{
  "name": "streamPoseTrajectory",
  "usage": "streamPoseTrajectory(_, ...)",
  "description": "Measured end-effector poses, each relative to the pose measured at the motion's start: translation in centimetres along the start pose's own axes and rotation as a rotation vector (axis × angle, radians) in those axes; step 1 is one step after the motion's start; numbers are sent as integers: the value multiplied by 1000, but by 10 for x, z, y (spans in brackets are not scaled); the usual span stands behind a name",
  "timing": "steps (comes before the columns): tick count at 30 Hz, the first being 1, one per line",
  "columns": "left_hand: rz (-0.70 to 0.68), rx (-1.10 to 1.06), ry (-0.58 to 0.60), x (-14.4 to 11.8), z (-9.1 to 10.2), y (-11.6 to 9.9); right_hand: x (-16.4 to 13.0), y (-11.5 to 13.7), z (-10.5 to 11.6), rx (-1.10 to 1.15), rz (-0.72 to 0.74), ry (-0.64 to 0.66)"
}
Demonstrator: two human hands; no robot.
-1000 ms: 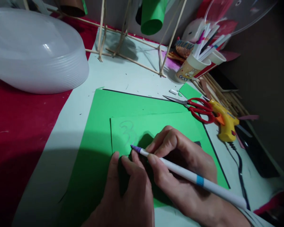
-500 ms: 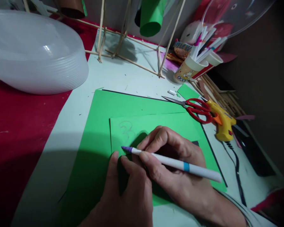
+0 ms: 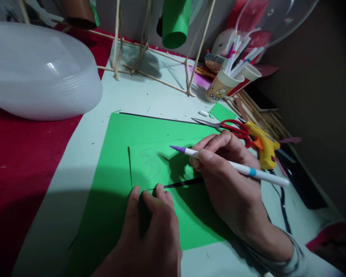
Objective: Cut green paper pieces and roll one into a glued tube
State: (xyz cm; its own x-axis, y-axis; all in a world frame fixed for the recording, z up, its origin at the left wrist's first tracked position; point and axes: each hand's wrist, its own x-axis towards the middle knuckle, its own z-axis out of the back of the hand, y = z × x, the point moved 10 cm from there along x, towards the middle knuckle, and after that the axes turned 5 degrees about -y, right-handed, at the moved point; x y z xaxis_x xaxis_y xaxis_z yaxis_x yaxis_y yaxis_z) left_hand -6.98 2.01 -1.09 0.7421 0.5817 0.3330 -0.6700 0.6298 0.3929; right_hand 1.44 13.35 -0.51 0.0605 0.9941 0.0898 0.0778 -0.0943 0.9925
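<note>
A white marker (image 3: 242,168) with a purple tip and a blue band is gripped in my right hand (image 3: 233,181). Its tip hovers above a smaller green paper piece (image 3: 175,159), right of an outlined figure like a 3 (image 3: 150,163) drawn faintly near the left end. My left hand (image 3: 155,227) presses fingertips, spread apart, along that piece's lower edge. Beneath lies a larger green sheet (image 3: 112,154), with a dark edge showing along its top. My right hand partly covers the red-handled scissors (image 3: 233,127).
A yellow glue gun (image 3: 265,148) lies at right, near a dark phone-like slab (image 3: 302,181). Behind stand a paper cup of markers (image 3: 223,84) and a stick frame (image 3: 161,80) with a hanging green tube (image 3: 175,23). Stacked translucent plastic containers (image 3: 46,77) occupy the left.
My right hand has lifted the marker up and to the right, away from the paper's lower edge, uncovering more of the drawn figure. My left hand stays at that edge. The view has shifted slightly.
</note>
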Motion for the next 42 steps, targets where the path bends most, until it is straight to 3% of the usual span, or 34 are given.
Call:
streamPoseTrajectory(5,2,22,-6,0,-1,1,7,-4,3,51,-24,-17)
streamPoseTrajectory(11,4,3,-12,0,-1,2,2,-8,-11,14,-76,94)
streamPoseTrajectory(17,0,-14,-53,2,0,1,0,1,-23,-135,-30,123)
streamPoseTrajectory(23,-55,4,-58,3,2,-1,-6,9,-30,-195,106,162)
streamPoseTrajectory(32,15,-11,-100,4,3,-2,-13,12,-38,-271,182,220)
streamPoseTrajectory(36,12,-2,-72,4,2,-1,-8,15,-26,-282,155,104)
streamPoseTrajectory(42,-12,59,-29,5,0,0,7,0,-2,-132,18,10)
